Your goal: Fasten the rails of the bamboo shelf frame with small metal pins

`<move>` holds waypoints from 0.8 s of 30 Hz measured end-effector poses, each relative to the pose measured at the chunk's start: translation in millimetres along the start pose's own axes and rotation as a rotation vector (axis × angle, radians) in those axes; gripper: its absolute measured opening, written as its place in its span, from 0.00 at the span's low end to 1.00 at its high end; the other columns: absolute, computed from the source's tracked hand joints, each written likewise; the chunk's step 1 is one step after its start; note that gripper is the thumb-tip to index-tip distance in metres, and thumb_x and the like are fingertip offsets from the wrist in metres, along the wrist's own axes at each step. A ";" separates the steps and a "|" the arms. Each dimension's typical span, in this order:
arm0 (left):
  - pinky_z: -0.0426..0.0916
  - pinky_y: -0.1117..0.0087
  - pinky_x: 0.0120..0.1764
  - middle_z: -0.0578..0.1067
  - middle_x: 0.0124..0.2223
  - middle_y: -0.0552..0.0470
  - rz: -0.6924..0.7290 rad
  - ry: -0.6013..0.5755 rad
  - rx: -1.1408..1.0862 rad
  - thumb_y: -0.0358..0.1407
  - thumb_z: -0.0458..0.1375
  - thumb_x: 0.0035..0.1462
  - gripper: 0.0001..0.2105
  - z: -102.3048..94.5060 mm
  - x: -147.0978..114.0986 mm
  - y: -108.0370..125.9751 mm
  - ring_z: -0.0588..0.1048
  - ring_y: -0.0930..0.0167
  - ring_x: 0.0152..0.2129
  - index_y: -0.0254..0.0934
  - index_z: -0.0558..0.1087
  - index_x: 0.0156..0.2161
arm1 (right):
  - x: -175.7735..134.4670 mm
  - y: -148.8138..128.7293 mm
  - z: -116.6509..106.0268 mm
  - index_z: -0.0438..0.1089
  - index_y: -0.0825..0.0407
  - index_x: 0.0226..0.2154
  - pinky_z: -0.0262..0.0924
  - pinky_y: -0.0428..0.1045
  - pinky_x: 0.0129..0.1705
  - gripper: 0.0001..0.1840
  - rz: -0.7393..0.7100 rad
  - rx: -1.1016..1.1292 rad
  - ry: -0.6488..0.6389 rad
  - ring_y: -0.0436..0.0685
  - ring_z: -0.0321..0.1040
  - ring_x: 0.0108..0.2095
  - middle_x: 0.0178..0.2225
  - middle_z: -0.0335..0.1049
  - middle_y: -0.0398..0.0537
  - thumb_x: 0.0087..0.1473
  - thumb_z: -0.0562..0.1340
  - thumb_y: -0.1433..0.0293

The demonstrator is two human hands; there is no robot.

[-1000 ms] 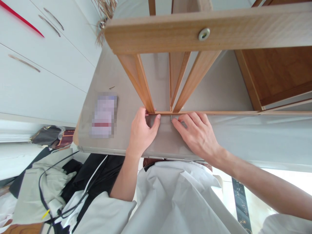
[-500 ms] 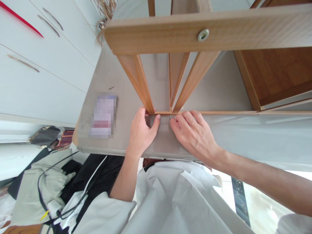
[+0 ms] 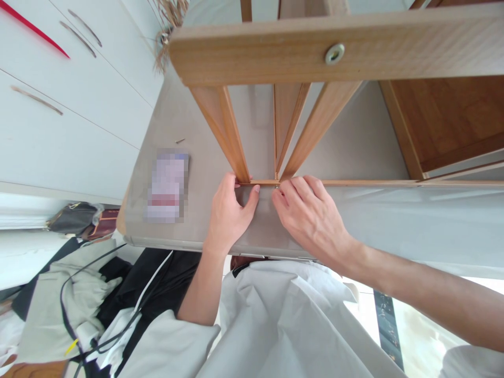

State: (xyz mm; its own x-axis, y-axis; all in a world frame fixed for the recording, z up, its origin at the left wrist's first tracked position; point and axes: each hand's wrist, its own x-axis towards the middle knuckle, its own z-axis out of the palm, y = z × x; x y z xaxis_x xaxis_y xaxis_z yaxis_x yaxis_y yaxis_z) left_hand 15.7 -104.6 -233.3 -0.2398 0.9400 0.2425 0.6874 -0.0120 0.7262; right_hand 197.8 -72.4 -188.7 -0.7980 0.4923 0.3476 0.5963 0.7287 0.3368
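both hands point(image 3: 309, 218) at wooden frame point(image 3: 255, 58), closed white cabinet point(image 3: 79, 136)

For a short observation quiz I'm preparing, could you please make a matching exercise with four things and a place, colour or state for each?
Things:
1. Left hand
2. Right hand
3. Cabinet
4. Table

Descriptions:
A. Grey, beneath the wooden frame
B. Fingers curled, beside a small metal bolt
C. White, with curved handles
D. At the foot of the leftmost slat, thumb against the lower rail

Pairs: 1-D, 2-B, 3-C, 4-A
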 end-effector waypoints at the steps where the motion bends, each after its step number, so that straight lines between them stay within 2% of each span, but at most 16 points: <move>1: 0.74 0.59 0.54 0.80 0.50 0.50 0.003 -0.002 -0.003 0.37 0.61 0.64 0.12 0.1 -0.1 0.0 0.79 0.65 0.46 0.42 0.69 0.51 | -1.1 0.3 0.7 0.74 0.55 0.32 0.54 0.54 0.46 0.15 -0.008 0.000 0.015 0.59 0.57 0.35 0.30 0.67 0.50 0.59 0.56 0.85; 10: 0.74 0.57 0.54 0.79 0.48 0.47 -0.003 -0.005 0.011 0.37 0.61 0.64 0.12 0.7 0.6 1.2 0.79 0.64 0.46 0.40 0.68 0.50 | -13.1 7.3 11.4 0.71 0.54 0.31 0.53 0.52 0.42 0.14 -0.020 0.093 -0.007 0.56 0.56 0.31 0.29 0.64 0.48 0.61 0.56 0.84; 16: 0.73 0.57 0.54 0.79 0.48 0.47 -0.004 -0.012 0.008 0.38 0.61 0.65 0.12 0.4 0.3 -0.3 0.79 0.63 0.46 0.41 0.68 0.51 | -14.9 4.1 13.4 0.72 0.56 0.34 0.54 0.51 0.42 0.15 -0.002 0.128 -0.029 0.57 0.60 0.34 0.31 0.66 0.50 0.60 0.53 0.86; 24: 0.73 0.56 0.54 0.78 0.48 0.47 0.001 -0.013 0.001 0.38 0.61 0.65 0.12 0.1 -0.2 0.3 0.79 0.63 0.46 0.41 0.68 0.51 | -16.5 2.4 13.5 0.71 0.56 0.35 0.54 0.51 0.40 0.14 0.016 0.128 -0.042 0.57 0.59 0.34 0.33 0.67 0.51 0.59 0.54 0.86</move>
State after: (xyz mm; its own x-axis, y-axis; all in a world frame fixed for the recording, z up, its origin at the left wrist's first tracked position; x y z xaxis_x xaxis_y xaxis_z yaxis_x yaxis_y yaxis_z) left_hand 16.1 -104.8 -233.2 -0.2302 0.9444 0.2348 0.6881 -0.0127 0.7255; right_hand 211.2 -72.3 -205.5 -0.7933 0.5217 0.3139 0.5948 0.7743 0.2160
